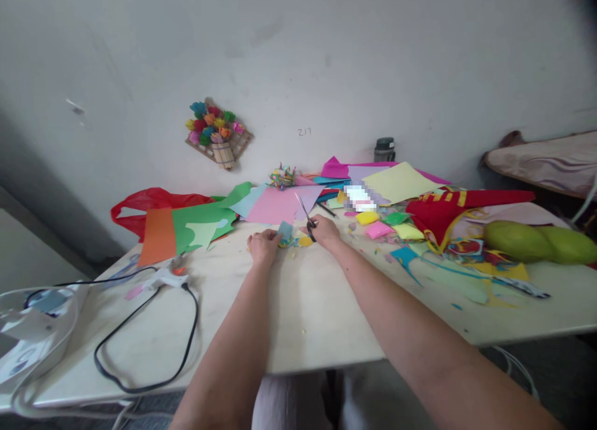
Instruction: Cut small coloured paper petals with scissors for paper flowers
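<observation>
My right hand (pixel 325 232) is wrapped round the dark handles of a pair of scissors (pixel 304 209). Their metal blades point up and to the left, away from me. My left hand (pixel 263 246) rests on the table with its fingers bent, holding a small light blue piece of paper (pixel 285 231) by its left edge. Between both hands lie a yellow paper scrap (pixel 305 241) and some tiny cut bits. Just beyond them is a large pink sheet (pixel 283 205).
Green paper (pixel 186 221) and an orange sheet (pixel 156 236) lie left, near a black cable (pixel 193 330) and a white power strip (pixel 165 279). Rightward are bright small packets (pixel 379 230), paper scraps, a red cloth (pixel 441 215) and a green rounded object (pixel 517 243). A wall stands behind.
</observation>
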Tool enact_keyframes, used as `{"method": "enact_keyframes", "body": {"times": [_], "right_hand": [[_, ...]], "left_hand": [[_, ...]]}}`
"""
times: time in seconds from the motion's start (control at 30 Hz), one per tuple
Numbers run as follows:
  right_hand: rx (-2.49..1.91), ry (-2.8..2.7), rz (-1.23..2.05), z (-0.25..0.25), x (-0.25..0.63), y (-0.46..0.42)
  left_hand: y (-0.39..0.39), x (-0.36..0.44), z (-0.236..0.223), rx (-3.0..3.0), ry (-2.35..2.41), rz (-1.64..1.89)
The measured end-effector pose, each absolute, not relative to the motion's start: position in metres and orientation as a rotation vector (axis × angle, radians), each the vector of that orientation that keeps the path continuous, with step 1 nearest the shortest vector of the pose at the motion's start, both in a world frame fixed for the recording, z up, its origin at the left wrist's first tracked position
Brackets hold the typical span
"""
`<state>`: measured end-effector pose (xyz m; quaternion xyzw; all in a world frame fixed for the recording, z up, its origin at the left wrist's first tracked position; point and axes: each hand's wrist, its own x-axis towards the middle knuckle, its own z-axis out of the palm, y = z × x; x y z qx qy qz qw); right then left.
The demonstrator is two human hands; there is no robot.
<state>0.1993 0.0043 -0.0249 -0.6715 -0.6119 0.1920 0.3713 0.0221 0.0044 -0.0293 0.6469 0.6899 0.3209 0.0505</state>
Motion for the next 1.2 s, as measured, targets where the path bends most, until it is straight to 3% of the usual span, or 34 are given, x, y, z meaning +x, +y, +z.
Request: {"method": "enact_keyframes", "body": {"times": [0.27, 0.43, 0.67, 0.9, 1.2], "right_hand": [[-1.696, -1.566, 0.472, -0.025, 0.199, 0.004], [-1.554, -1.520, 0.752, -0.031, 0.199, 0.009], [-1.396, -1.441, 0.881, -0.032, 0.193, 0.011], [-1.170, -1.227, 1.277, -0.020, 0.193, -0.001], [-1.062, -1.277, 1.352, -0.020, 0.195, -0.001]], "left_hand": [[0.003, 0.024, -0.031, 2.000, 2.131, 1.028], [0.009, 0.020, -0.034, 1.928, 2.042, 1.148], [0.022, 0.011, -0.046, 1.867, 1.822, 1.270], [0.022, 0.012, -0.047, 1.781, 1.816, 1.290], [0.026, 0.014, -0.052, 1.500, 1.593, 1.468]]}}
